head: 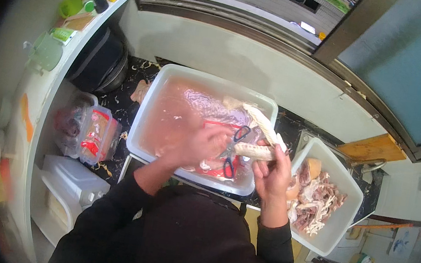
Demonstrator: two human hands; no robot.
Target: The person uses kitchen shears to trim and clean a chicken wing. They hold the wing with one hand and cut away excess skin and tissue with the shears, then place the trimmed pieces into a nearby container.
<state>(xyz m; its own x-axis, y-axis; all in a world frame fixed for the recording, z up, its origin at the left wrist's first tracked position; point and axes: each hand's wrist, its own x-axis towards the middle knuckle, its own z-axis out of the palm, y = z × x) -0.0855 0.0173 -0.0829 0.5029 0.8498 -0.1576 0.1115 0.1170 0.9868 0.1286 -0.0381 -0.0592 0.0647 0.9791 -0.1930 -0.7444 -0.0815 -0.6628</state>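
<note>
My right hand (272,171) grips a pale, ridged strip of animal tissue (254,151), bent back on itself so that one length runs up and away over a white tub (270,99). Pinkish water (170,103) fills much of that tub. Blurred, my left hand (204,143) hovers over the water with fingers apart and nothing visible in it. Scissors with blue handles (231,149), blades spread, lie between my hands over a red-edged item (212,162) in the tub. Submerged pieces are hard to make out.
On the right, a second white tub (343,225) holds cut meat pieces (312,204) beside a sink tap (374,166). A clear plastic box (99,135) and a dark pot (113,72) stand left. A white shelf (47,86) borders that side; a window frame (227,21) lies ahead.
</note>
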